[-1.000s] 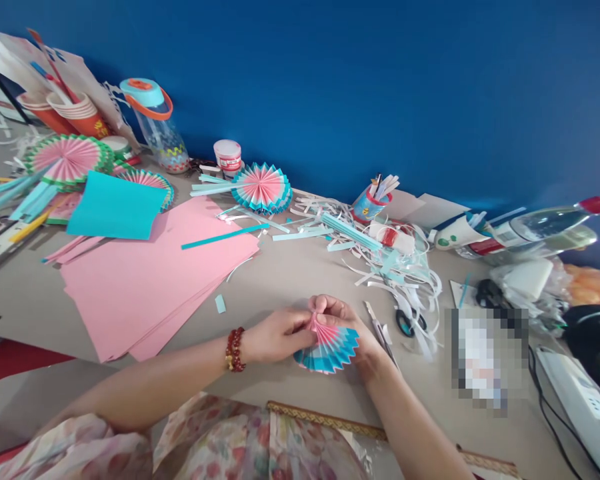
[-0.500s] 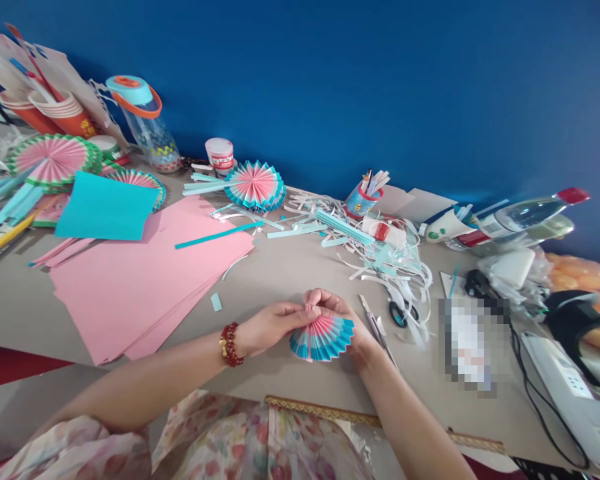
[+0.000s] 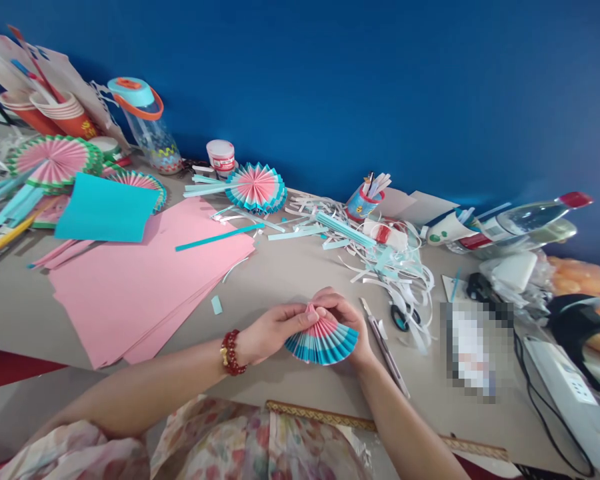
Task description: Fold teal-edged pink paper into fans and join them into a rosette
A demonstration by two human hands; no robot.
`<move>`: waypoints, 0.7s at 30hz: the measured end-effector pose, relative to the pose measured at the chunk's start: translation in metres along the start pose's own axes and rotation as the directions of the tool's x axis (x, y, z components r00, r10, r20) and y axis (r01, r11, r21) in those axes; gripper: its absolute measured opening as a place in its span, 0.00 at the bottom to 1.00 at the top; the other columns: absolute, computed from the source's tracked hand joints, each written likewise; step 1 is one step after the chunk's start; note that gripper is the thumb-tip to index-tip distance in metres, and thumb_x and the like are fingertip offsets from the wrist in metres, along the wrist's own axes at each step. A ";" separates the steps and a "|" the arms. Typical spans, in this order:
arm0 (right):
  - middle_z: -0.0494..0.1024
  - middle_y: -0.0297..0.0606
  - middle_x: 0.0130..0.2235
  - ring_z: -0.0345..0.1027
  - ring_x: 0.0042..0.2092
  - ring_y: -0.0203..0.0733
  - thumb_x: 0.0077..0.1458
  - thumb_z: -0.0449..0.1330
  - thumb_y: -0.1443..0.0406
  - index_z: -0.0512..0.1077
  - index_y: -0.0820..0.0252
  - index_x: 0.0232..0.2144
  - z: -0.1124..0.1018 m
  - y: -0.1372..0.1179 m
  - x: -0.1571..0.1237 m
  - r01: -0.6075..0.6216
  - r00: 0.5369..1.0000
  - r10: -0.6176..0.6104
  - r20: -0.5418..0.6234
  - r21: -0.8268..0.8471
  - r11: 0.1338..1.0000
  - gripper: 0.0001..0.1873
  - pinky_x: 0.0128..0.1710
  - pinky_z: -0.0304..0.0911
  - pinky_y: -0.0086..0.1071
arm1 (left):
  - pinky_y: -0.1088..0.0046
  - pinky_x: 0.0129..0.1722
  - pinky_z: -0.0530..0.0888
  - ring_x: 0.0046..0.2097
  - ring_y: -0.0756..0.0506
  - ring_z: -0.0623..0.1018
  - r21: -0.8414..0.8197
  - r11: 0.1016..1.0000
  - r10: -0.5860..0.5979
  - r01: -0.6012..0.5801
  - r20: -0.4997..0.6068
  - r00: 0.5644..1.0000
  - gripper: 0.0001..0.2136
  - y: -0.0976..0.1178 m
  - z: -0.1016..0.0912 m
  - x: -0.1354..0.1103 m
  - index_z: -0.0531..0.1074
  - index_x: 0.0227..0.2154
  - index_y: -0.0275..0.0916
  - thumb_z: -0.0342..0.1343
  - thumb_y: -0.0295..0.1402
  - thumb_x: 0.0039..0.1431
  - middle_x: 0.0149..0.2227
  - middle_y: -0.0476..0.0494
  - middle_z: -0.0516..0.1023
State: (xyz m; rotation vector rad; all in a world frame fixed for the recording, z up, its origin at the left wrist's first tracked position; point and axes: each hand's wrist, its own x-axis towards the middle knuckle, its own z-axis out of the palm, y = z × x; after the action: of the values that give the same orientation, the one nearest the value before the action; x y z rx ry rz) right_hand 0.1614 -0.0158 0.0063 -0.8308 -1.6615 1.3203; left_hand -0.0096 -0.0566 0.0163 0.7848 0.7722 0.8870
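Note:
A pleated paper fan (image 3: 325, 343), pink at its narrow top and blue along its spread lower edge, is held between both hands. My left hand (image 3: 277, 328), with a red bead bracelet at the wrist, pinches the gathered top from the left. From the right, my right hand (image 3: 353, 323) curls around the fan's other side, its thumb at the pink pleats and its remaining fingers partly hidden behind the paper. To the right of that hand lies a slim metal craft knife (image 3: 385, 347). A small light-blue paper scrap (image 3: 217, 305) rests left of the hands.
Pink sheets (image 3: 145, 287) and a blue sheet (image 3: 107, 207) spread over the left. Finished paper rosettes (image 3: 256, 188) stand behind. Paper strips (image 3: 345, 230), scissors (image 3: 405, 317) and a pen cup (image 3: 364, 202) sit beyond the hands. At right are a bottle (image 3: 530, 217) and a power strip (image 3: 563, 380).
The fan is spread slightly wider, its blue edge reaching further to both sides. The hands stay in nearly the same place, with small finger shifts at the pleated top.

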 end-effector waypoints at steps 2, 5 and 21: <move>0.74 0.39 0.35 0.69 0.38 0.43 0.59 0.62 0.62 0.78 0.54 0.37 0.000 0.001 -0.001 0.027 1.000 -0.028 -0.009 -0.035 0.999 0.05 0.39 0.64 0.37 | 0.65 0.50 0.70 0.47 0.42 0.76 0.006 1.000 -0.001 0.002 -0.011 1.000 0.23 -0.001 0.000 0.000 0.79 0.45 0.35 0.59 0.50 0.58 0.43 0.41 0.81; 0.76 0.39 0.35 0.70 0.38 0.44 0.59 0.62 0.63 0.79 0.53 0.38 -0.002 -0.002 0.001 0.034 0.999 -0.034 0.002 -0.073 0.997 0.06 0.39 0.65 0.38 | 0.66 0.50 0.70 0.46 0.42 0.76 -0.004 1.000 0.002 -0.002 0.000 1.000 0.22 -0.002 -0.001 0.001 0.79 0.44 0.34 0.58 0.50 0.59 0.43 0.41 0.81; 0.65 0.50 0.59 0.64 0.56 0.58 0.51 0.55 0.36 0.66 0.57 0.60 -0.014 -0.006 -0.001 0.004 0.952 0.022 0.304 -0.085 0.996 0.44 0.54 0.63 0.46 | 0.72 0.26 0.77 0.33 0.45 0.79 -0.069 0.997 0.025 -0.033 -0.102 0.994 0.24 0.006 -0.001 0.003 0.75 0.44 0.34 0.55 0.52 0.60 0.41 0.38 0.80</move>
State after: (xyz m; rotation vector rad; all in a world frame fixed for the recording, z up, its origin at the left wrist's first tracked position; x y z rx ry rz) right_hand 0.1744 -0.0124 0.0132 -0.7097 -1.9677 1.4497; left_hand -0.0109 -0.0513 0.0199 0.6944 0.8156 0.9809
